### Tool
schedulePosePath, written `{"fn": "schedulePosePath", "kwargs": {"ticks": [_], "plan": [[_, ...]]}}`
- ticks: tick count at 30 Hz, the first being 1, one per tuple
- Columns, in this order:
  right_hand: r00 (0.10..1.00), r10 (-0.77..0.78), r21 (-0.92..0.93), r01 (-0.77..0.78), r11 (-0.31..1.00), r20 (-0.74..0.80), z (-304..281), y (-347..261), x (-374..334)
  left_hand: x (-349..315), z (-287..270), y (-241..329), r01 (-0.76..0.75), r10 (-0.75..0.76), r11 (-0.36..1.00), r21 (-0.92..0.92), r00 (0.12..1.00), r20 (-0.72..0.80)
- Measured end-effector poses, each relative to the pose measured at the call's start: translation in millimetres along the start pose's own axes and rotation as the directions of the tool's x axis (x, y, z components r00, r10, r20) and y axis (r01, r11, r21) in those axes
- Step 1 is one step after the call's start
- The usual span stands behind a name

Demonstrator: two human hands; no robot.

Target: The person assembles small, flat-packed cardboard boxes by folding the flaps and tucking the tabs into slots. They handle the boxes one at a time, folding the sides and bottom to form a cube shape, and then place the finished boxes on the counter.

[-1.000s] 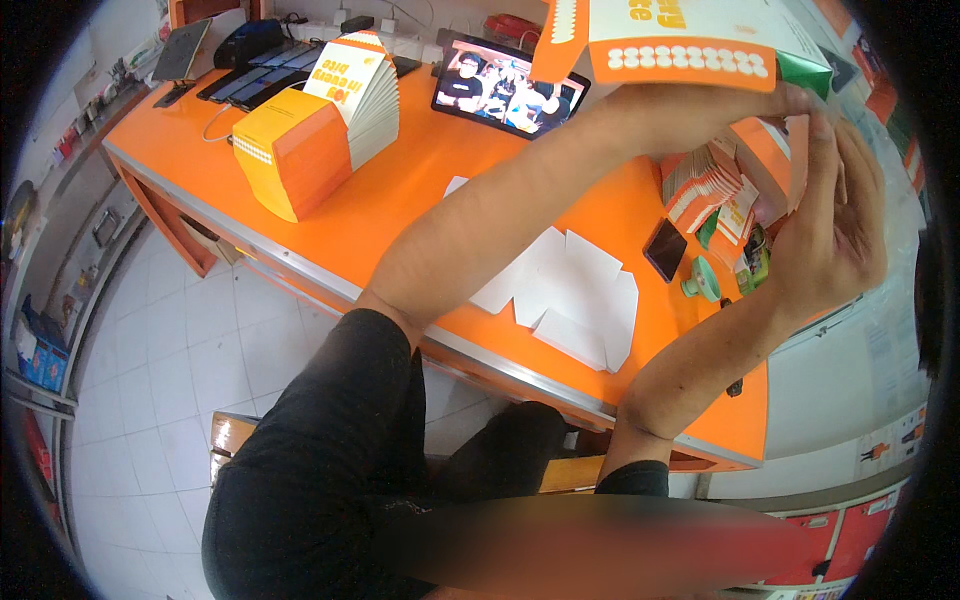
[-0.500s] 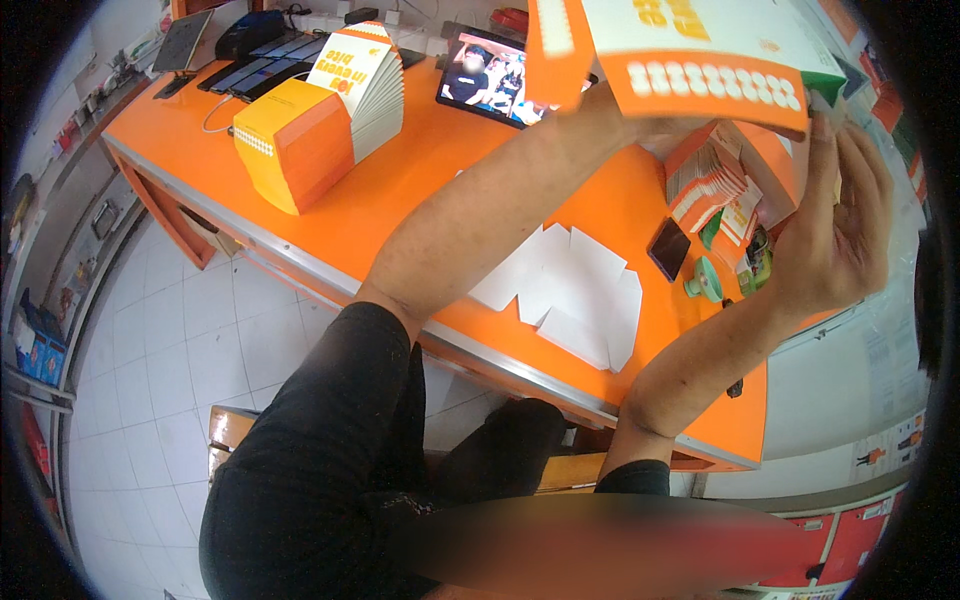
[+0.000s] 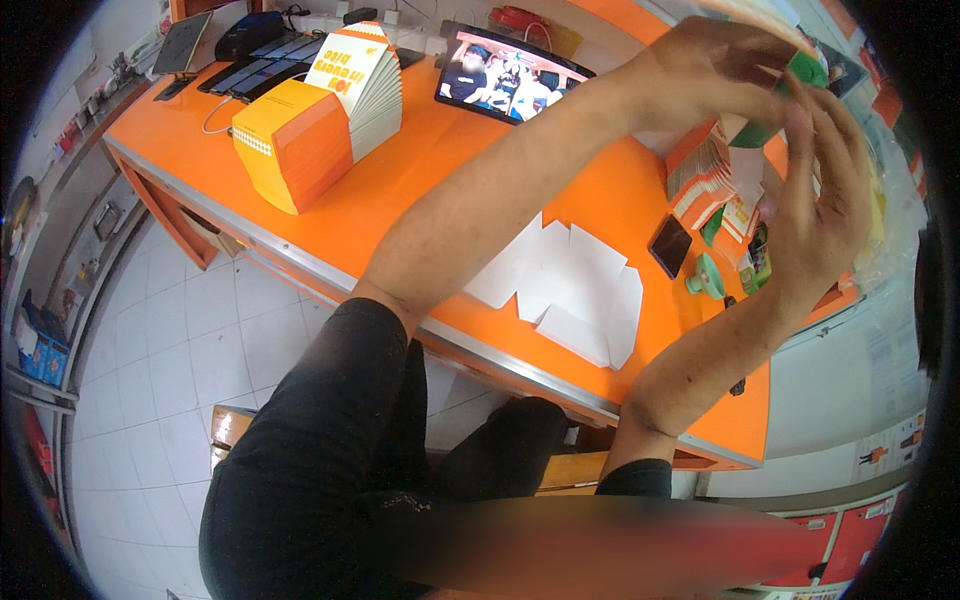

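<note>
Glossy orange counter, white tiled floor. Flat white card blanks. Left hand, right hand together, gripping green-edged carton.

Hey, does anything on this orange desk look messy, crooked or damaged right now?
Nothing looks damaged or spilled. The flat white cutouts lie loosely overlapped near the table front edge, and the card stack leans, fanned against the orange box.

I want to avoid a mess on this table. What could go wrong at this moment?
1. Both hands, left hand and right hand, are raised over the small green items and dark phone; whatever they hold could drop onto these.
2. The right forearm is close to the flat white card blanks near the table edge and might sweep them off.
</note>
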State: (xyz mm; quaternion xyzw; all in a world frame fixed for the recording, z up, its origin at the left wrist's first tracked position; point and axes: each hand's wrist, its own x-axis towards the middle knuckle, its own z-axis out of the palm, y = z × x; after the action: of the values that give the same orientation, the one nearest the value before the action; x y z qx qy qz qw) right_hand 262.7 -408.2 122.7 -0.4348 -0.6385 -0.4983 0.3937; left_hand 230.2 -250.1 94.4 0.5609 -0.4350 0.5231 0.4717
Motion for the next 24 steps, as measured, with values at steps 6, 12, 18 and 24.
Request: {"fn": "schedulePosePath", "kwargs": {"ticks": [6, 12, 18, 24], "plan": [[0.965, 0.239, -0.027, -0.243, 0.970, -0.105, -13, -9, -4, 0, 1, 13, 0.139, -0.165, 0.960, 0.244, 0.982, 0.090], [0.989, 0.147, 0.110, -0.143, 0.984, -0.023, -13, 9, -4, -6, 3, 6, 0.029, -0.048, 0.873, 0.487, 0.999, 0.026], [0.885, 0.463, -0.056, -0.461, 0.886, 0.038, -14, 5, -6, 10, -3, 26, 0.155, -0.177, 0.982, -0.104, 0.948, -0.264], [0.947, 0.319, 0.009, -0.319, 0.948, -0.036, -13, 14, -11, 18, -7, 44, 0.248, -0.264, 0.964, -0.099, 0.938, -0.225]]}}
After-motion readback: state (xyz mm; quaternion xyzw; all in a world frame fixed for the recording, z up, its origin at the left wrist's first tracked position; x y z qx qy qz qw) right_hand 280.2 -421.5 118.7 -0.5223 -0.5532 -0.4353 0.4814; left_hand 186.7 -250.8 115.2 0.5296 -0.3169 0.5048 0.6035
